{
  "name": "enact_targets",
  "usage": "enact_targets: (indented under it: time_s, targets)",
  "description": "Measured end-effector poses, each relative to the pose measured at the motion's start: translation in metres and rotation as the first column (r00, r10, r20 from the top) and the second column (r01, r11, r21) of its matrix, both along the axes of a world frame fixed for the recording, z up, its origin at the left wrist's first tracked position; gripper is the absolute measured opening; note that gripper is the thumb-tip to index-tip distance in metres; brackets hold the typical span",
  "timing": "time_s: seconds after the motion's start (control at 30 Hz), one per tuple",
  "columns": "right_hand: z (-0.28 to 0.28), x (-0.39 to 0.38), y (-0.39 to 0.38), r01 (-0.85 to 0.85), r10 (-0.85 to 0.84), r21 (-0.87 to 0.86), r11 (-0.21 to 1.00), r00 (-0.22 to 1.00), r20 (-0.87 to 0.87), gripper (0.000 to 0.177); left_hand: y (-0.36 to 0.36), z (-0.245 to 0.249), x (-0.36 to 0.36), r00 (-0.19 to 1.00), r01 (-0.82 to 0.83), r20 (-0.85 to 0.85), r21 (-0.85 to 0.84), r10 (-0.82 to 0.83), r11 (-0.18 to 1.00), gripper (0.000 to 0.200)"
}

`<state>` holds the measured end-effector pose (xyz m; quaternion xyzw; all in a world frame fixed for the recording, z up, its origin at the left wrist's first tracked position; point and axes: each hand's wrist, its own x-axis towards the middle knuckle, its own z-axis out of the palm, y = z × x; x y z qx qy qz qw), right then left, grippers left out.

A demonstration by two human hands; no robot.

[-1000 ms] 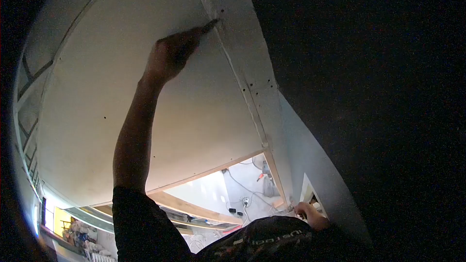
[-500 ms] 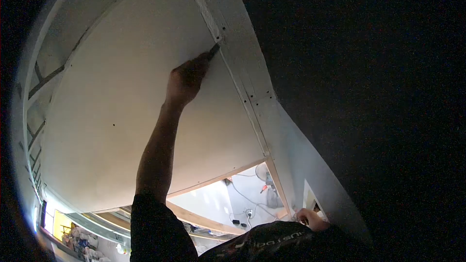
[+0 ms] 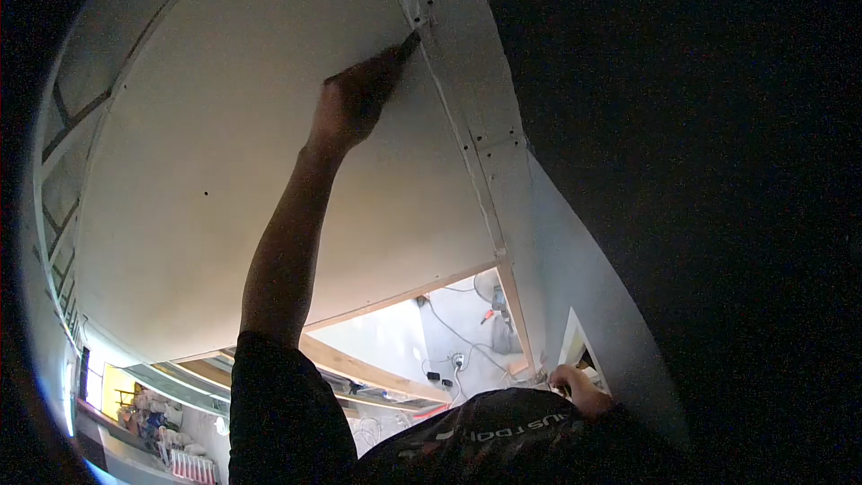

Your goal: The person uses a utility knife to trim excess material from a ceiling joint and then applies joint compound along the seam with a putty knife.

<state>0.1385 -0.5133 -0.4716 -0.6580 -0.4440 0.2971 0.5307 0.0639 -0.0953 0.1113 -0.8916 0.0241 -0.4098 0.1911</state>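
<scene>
Closest in, at the bottom of the view, is a dark shirt (image 3: pixel 485 440). It carries pale lettering that sits upside down; it looks like "UST DO", and the rest is hidden.

Just above the shirt on the right, the right hand (image 3: pixel 572 384) rests at the edge of a small cut-out (image 3: pixel 575 355) in the grey wall (image 3: pixel 557 278). Whether its fingers are open or gripping anything cannot be told.

The left arm rises from the dark sleeve up the middle of the view. The left hand (image 3: pixel 355 103) is closed around a thin dark tool (image 3: pixel 409 43). The tool's tip touches the seam where the large pale panel (image 3: pixel 224 171) meets a painted strip (image 3: pixel 467 63). The strip has small dark screw holes, some just above the tip and some further down.

Below the panel, a wooden frame (image 3: pixel 359 375) borders an opening (image 3: pixel 431 341) onto a brighter room. In there lie loose cables (image 3: pixel 449 332), and a fan (image 3: pixel 489 287) stands close to the frame.

Far off at lower left is a lit shelf (image 3: pixel 153 413) of mixed goods, too small to make out.
</scene>
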Motion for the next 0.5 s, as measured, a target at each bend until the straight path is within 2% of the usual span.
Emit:
enact_targets:
  time_s: [0.07, 0.1, 0.13, 0.2, 0.23, 0.27, 0.3, 0.33, 0.37, 0.4, 0.43, 0.47, 0.5]
  targets:
    - [0.02, -0.002, 0.005, -0.02, 0.0, 0.156, 0.988, 0.992, 0.129, 0.013, 0.002, -0.003, 0.0, 1.0, -0.022, 0.006, 0.021, 0.022, 1.0, 0.043]
    - [0.031, -0.003, 0.007, -0.034, -0.012, 0.231, 0.972, 0.981, 0.194, 0.017, 0.002, -0.008, 0.0, 0.999, -0.046, -0.001, -0.056, 0.046, 0.997, 0.043]
    - [0.028, -0.001, 0.008, -0.01, -0.008, 0.147, 0.989, 0.992, 0.124, 0.017, 0.005, -0.015, 0.0, 0.998, -0.068, -0.008, -0.13, 0.068, 0.989, 0.043]
    - [0.013, 0.008, 0.007, 0.021, -0.025, 0.074, 0.997, 0.998, 0.052, 0.018, 0.031, -0.066, 0.002, 0.976, -0.085, -0.202, -0.018, 0.08, 0.996, 0.04]
    - [0.004, 0.015, 0.006, -0.026, 0.026, 0.037, 0.999, 1.0, 0.018, 0.025, 0.031, -0.091, -0.009, 0.944, -0.136, -0.323, -0.178, 0.073, 0.975, 0.037]
    - [-0.011, 0.015, 0.011, -0.038, 0.038, 0.033, 0.999, 0.999, -0.007, 0.036, 0.034, -0.106, -0.01, 0.942, -0.17, -0.32, -0.212, 0.096, 0.962, 0.033]
    - [-0.028, 0.015, 0.016, -0.049, 0.05, 0.03, 0.998, 0.998, -0.032, 0.049, 0.014, -0.108, -0.014, 0.96, -0.16, -0.273, -0.353, 0.062, 0.922, 0.031]
    - [-0.052, 0.017, 0.018, -0.075, 0.073, 0.08, 0.994, 0.997, 0.032, 0.048, 0.01, -0.114, -0.018, 0.963, -0.186, -0.25, -0.351, 0.099, 0.918, 0.031]
    - [-0.033, 0.021, 0.023, -0.11, 0.097, 0.124, 0.986, 0.989, 0.108, 0.047, 0.01, -0.113, -0.019, 0.966, -0.211, -0.218, -0.357, 0.139, 0.91, 0.03]
    - [-0.012, 0.03, 0.02, -0.302, 0.301, 0.028, 0.953, 0.953, 0.022, 0.045, 0.014, -0.106, -0.02, 0.971, -0.201, -0.197, -0.353, 0.137, 0.914, 0.03]
    - [-0.032, 0.033, 0.024, -0.302, 0.3, 0.026, 0.953, 0.953, 0.037, 0.045, 0.015, -0.095, -0.021, 0.993, -0.113, -0.073, -0.345, 0.093, 0.932, 0.032]
    - [-0.081, 0.029, 0.023, -0.221, 0.217, 0.053, 0.974, 0.974, 0.064, 0.047, 0.017, -0.085, -0.024, 0.998, -0.031, 0.045, -0.331, 0.048, 0.943, 0.034]
    - [-0.088, 0.026, 0.017, -0.187, 0.183, 0.058, 0.981, 0.981, 0.07, 0.049, 0.022, -0.066, -0.025, 0.996, -0.063, 0.045, -0.232, 0.076, 0.971, 0.036]
